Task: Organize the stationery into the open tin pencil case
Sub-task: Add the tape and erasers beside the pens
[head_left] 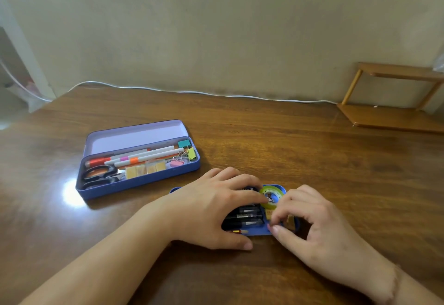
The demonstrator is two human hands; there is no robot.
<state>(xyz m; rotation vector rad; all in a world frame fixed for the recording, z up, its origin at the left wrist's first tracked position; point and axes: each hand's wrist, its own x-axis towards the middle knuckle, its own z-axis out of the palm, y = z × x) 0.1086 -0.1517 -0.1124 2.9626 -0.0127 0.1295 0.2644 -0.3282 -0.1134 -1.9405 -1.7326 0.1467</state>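
A blue tin pencil case (144,184) stands open at the left, its lilac lid (134,136) tilted back. It holds markers (144,157), black scissors (101,176), binder clips (185,154) and yellow tabs (146,171). Nearer me lies a smaller blue tin (257,232) with black pens (245,215), a green tape roll (265,190) and small yellow pieces (290,223). My left hand (211,211) lies flat over this tin, fingertips reaching the tape. My right hand (317,227) curls over its right end, thumb and forefinger pinching at a yellow piece.
The wooden table (312,160) runs to a wall at the back. A white cable (192,92) lies along that back edge. A low wooden shelf (394,112) sits at the back right. Light glares off the table left of the open case.
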